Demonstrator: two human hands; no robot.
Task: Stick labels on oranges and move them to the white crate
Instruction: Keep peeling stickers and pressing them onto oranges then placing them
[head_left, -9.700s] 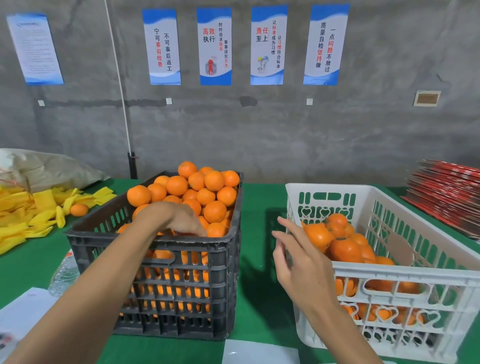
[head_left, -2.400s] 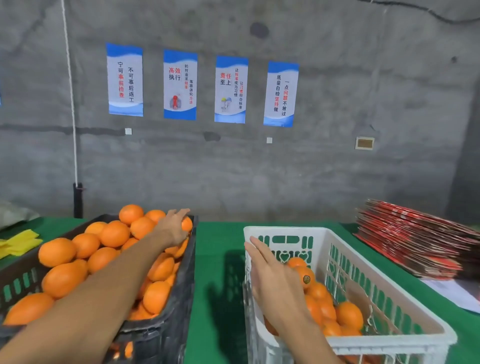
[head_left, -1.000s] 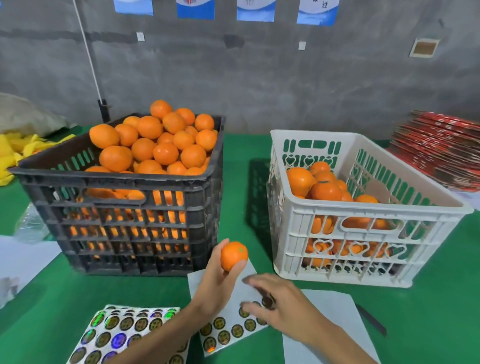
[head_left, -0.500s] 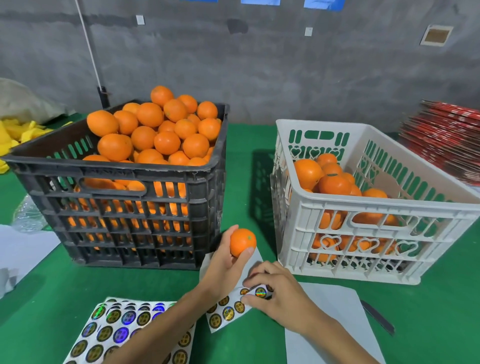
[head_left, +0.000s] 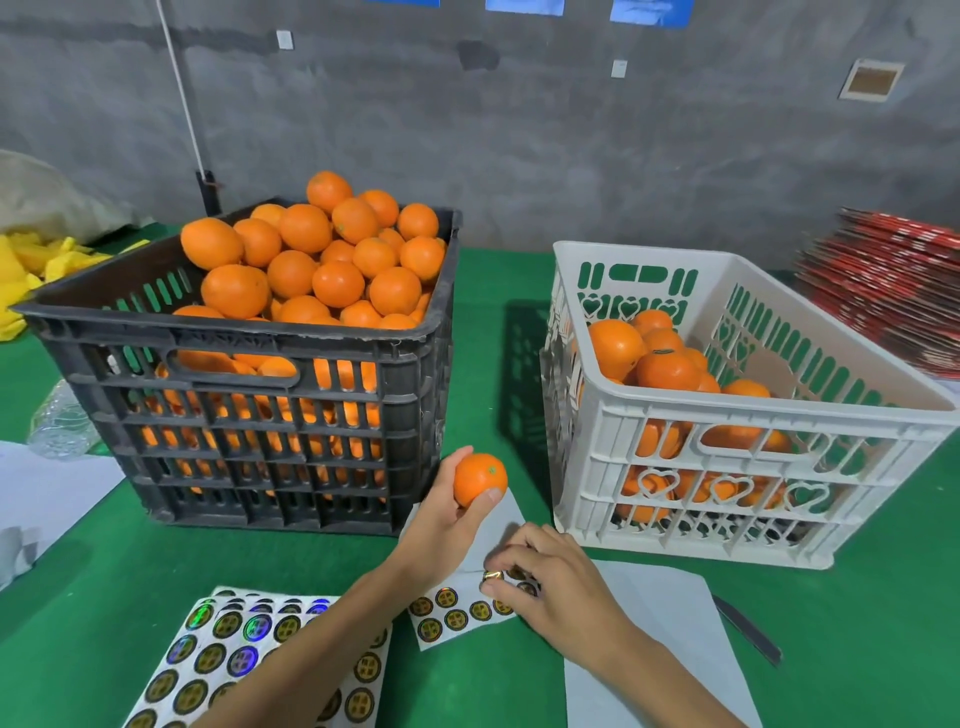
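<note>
While 1 orange in left grip — right grip pinching label

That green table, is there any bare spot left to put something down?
Yes: the green strip between the black crate and the white crate, and the green cloth right of the white paper. The near middle is crowded: sticker sheets, left hand holding an orange, right hand.

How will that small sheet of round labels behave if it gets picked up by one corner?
The small white sheet of round gold labels looks paper-thin, so it would probably droop. It likely weighs little. The right hand pinching one label may lift it.
</note>
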